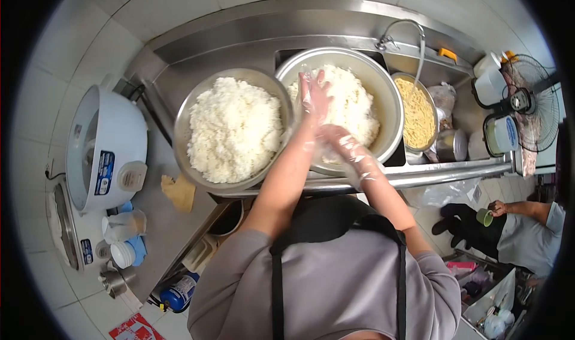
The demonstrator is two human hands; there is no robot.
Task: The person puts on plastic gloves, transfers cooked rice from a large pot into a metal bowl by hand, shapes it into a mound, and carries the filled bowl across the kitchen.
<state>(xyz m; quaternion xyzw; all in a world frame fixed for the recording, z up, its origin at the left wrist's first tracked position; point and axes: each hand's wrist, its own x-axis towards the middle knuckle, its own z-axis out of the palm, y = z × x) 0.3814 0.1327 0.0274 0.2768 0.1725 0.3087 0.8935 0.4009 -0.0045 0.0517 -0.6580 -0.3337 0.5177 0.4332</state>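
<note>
My left hand [314, 95], in a clear plastic glove, reaches over the large metal pot [389, 109] of cooked white rice [352, 103]. Its fingers are stretched out and apart, and loose plastic hangs around it. My right hand [336, 137], also under clear plastic, is right against my left wrist at the near side of the pot. Its fingertips are hidden there, so I cannot see whether they grip the glove. A wide metal bowl [181, 121] heaped with more white rice [233, 130] stands to the left, close to my left forearm.
A bowl of yellow noodles [418, 115] sits in the sink under a faucet [413, 22]. Left stand a large white cooker [114, 148], a beige cloth [178, 193] and cups [123, 253]. A fan [530, 103] is at right. A person [530, 232] holds a green cup [484, 217] behind.
</note>
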